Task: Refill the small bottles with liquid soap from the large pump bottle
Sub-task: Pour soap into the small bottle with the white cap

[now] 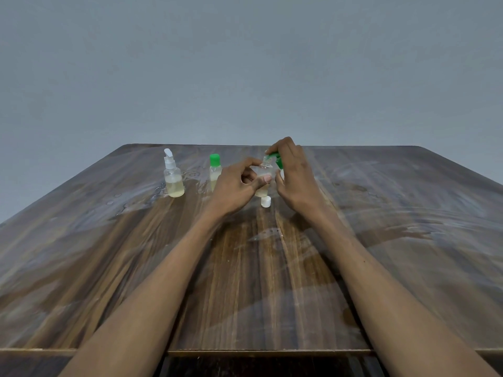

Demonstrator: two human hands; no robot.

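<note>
At table centre, the left hand pinches the small clear plastic bottle of pale soap while the right hand grips its green cap — squeezing (neck open) could spill soap.

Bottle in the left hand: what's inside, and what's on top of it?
The bottle holds pale yellowish liquid, but the left hand hides the exact level. At its neck the right hand pinches a green cap; whether it is seated cannot be seen.
</note>
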